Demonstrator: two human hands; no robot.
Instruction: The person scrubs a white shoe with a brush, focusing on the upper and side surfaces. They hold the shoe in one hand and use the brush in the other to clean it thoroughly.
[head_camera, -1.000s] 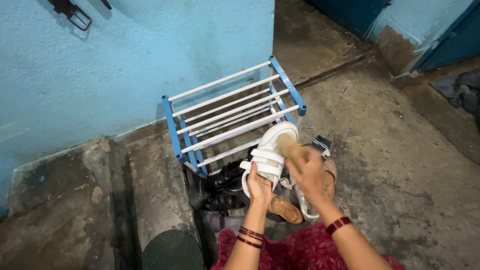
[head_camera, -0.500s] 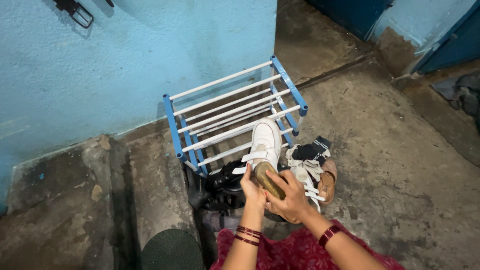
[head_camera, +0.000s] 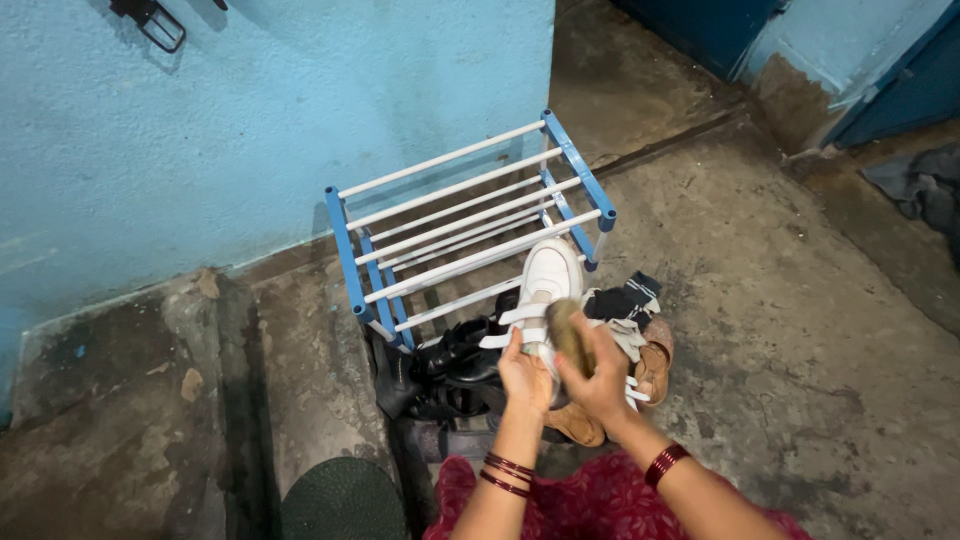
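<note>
My left hand (head_camera: 525, 377) grips a white strapped shoe (head_camera: 548, 282) from below, toe pointing away toward the rack. My right hand (head_camera: 600, 378) holds a brown wooden brush (head_camera: 568, 330) against the shoe's strap area; the brush is blurred by motion. Both wrists wear dark red bangles. The shoe hovers over a heap of footwear on the floor.
A blue and white bar shoe rack (head_camera: 468, 228) stands against the light blue wall. Black sandals (head_camera: 452, 365), a tan sandal (head_camera: 655, 365), another white shoe and dark socks (head_camera: 628, 298) lie in front of it. A dark round mat (head_camera: 343, 500) sits at the lower left. Rough concrete floor surrounds.
The right hand with the brush has swept back and forth along the shoe, from the toe to the heel and now to the middle. The left hand kept the shoe, shifting slightly.
</note>
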